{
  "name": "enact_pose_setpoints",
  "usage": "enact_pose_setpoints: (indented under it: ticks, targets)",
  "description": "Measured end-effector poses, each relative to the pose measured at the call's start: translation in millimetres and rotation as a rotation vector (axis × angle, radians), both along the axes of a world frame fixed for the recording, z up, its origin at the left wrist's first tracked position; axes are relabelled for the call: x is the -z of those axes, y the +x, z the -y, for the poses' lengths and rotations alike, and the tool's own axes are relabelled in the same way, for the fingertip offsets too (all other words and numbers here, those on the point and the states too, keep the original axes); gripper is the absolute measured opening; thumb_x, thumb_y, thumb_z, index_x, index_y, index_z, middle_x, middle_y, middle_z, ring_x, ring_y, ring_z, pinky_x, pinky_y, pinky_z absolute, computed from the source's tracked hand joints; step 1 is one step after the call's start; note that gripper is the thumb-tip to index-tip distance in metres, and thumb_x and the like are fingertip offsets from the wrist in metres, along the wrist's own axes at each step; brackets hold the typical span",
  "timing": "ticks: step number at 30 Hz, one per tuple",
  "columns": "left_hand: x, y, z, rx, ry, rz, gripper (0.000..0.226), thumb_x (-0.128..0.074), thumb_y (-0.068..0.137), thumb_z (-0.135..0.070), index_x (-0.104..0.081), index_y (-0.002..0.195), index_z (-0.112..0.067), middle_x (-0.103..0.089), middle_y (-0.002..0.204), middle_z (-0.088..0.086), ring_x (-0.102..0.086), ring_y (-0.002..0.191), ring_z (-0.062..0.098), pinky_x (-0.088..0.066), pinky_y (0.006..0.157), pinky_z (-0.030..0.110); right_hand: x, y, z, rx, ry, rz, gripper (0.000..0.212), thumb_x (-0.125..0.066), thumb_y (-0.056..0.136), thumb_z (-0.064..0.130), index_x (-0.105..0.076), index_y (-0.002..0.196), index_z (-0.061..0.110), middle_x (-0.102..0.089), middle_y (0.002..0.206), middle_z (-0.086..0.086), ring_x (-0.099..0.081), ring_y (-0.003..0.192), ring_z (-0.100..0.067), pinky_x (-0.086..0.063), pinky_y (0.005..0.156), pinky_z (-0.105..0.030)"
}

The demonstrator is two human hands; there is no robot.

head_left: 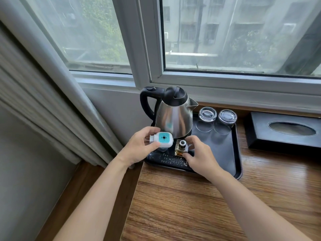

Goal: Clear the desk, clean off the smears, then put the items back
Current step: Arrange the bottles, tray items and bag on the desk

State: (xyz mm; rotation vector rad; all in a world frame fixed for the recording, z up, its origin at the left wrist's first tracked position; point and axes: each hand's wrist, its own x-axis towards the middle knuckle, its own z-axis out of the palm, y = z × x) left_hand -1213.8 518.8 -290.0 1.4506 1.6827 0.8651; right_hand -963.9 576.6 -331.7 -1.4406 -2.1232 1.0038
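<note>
from the head camera, the left hand [139, 146] grips a white plastic plug-in vaporiser with a teal square face [162, 140], fingers curled round its pronged end and thumb under its lower edge, holding it clear above the near left corner of the black rectangular plastic tray [237, 159]; lifted like that, it looks either just picked off the tray or about to be set back, and i cannot tell which. the right hand [196, 153] pinches a small square glass bottle of amber liquid with a dark wick cap [181, 148], which stands upright or nearly so just over a black remote control with rows of small buttons [171, 160] lying flat along the tray's near edge; whether the bottle's base touches the remote is hidden by the fingers. the bottle is partly full, the liquid low in it. the tray sits at the left end of the brown wood-grain desk [191, 206] and serves to keep the room's small items together: a shiny steel electric kettle with a black handle and lid [173, 117] stands at its back left, lid down, contents unseen, and two clear drinking glasses [208, 114] stand mouth-down side by side at the back, so they hold nothing. a black box tissue holder with an oval opening [284, 131] rests on the desk just beside the tray's right edge. no smears or cloth show on the bare wood nearest the camera.
</note>
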Motion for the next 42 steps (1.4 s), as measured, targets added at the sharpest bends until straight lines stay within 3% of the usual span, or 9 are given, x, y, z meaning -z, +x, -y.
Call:
enact_pose_setpoints:
  ticks: [6, 10, 15, 21, 24, 27, 31, 37, 42]
  targets:
    - [6.4, -1.4, 0.3, -0.006, -0.012, -0.033, 0.045, -0.073, 0.098, -0.013, -0.057, 0.135, -0.035, -0.067, 0.134, -0.008, -0.062, 0.126, 0.012, -0.052, 0.102, 0.018, 3.3, -1.8, -0.9, 0.001, 0.065, 0.007, 0.050, -0.078, 0.085, 0.020, -0.056, 0.128, 0.032, -0.058, 0.109, 0.011, -0.057, 0.106, -0.017, -0.046, 0.101, -0.049]
    - [6.0, 1.5, 4.1, -0.003, -0.015, -0.075, 0.049, -0.075, 0.097, -0.020, -0.057, 0.142, -0.030, -0.065, 0.135, -0.011, -0.062, 0.126, 0.013, -0.054, 0.106, 0.029, 5.1, -10.2, 4.2, -0.009, 0.083, 0.012, 0.051, -0.079, 0.085, 0.025, -0.054, 0.129, 0.033, -0.061, 0.110, 0.012, -0.054, 0.107, -0.018, -0.044, 0.102, -0.046]
    - [1.1, 7.3, 8.0, -0.052, -0.012, -0.137, 0.056, -0.080, 0.092, -0.031, -0.057, 0.143, -0.032, -0.065, 0.134, -0.016, -0.057, 0.127, 0.006, -0.049, 0.103, 0.025, 7.7, -18.3, 7.6, 0.013, 0.108, 0.017, 0.053, -0.078, 0.086, 0.028, -0.053, 0.133, 0.031, -0.063, 0.119, 0.010, -0.053, 0.110, -0.018, -0.042, 0.101, -0.044]
    - [1.2, 5.0, 12.7, -0.037, -0.006, -0.166, 0.064, -0.083, 0.089, -0.035, -0.055, 0.146, -0.035, -0.064, 0.137, -0.017, -0.055, 0.130, 0.006, -0.048, 0.114, 0.043, 5.6, -16.4, 10.4, 0.024, 0.131, 0.055, 0.061, -0.076, 0.086, 0.031, -0.047, 0.140, 0.027, -0.064, 0.120, 0.008, -0.051, 0.112, -0.020, -0.039, 0.102, -0.043]
    - [-2.7, 6.0, 15.6, -0.041, 0.080, -0.370, 0.079, -0.084, 0.084, -0.044, -0.048, 0.152, -0.031, -0.054, 0.149, -0.012, -0.047, 0.138, 0.011, -0.040, 0.117, 0.043, -1.6, -9.0, 12.1, -0.015, 0.178, 0.158, 0.060, -0.072, 0.089, 0.036, -0.046, 0.142, 0.026, -0.062, 0.122, 0.007, -0.049, 0.115, -0.024, -0.036, 0.097, -0.040]
    - [-12.8, 14.3, 24.9, -0.029, 0.292, -0.707, 0.075, -0.082, 0.082, -0.047, -0.055, 0.148, -0.023, -0.055, 0.142, -0.003, -0.048, 0.132, 0.018, -0.042, 0.108, 0.042, -7.6, 8.2, 15.4, -0.062, 0.287, 0.328, 0.048, -0.064, 0.093, 0.041, -0.051, 0.136, 0.025, -0.059, 0.123, 0.007, -0.050, 0.114, -0.027, -0.036, 0.091, -0.042]
    - [-15.1, 45.7, 33.9, 0.017, 0.509, -0.779, 0.051, -0.074, 0.085, -0.041, -0.066, 0.130, -0.019, -0.061, 0.125, -0.001, -0.058, 0.113, 0.022, -0.049, 0.092, 0.039, -10.0, 39.4, 22.9, -0.027, 0.377, 0.463, 0.042, -0.064, 0.092, 0.039, -0.058, 0.130, 0.023, -0.062, 0.119, 0.003, -0.053, 0.108, -0.029, -0.041, 0.087, -0.045]
    - [0.0, 107.0, 13.7, 0.218, 0.425, -0.715, 0.050, -0.058, 0.085, -0.049, -0.066, 0.126, -0.021, -0.063, 0.110, -0.004, -0.062, 0.099, 0.022, -0.055, 0.085, 0.042, -16.4, 87.1, 39.9, 0.135, 0.362, 0.537, 0.038, -0.069, 0.086, 0.037, -0.063, 0.120, 0.021, -0.064, 0.111, 0.000, -0.057, 0.102, -0.031, -0.046, 0.083, -0.046]
    - [8.2, 153.8, -7.5, 0.385, 0.345, -0.750, 0.054, -0.074, 0.081, -0.046, -0.065, 0.128, -0.021, -0.064, 0.109, -0.003, -0.063, 0.092, 0.024, -0.057, 0.075, 0.043, -19.9, 131.0, 60.6, 0.308, 0.289, 0.595, 0.034, -0.066, 0.089, 0.040, -0.062, 0.119, 0.025, -0.061, 0.113, 0.004, -0.055, 0.106, -0.027, -0.039, 0.086, -0.043]
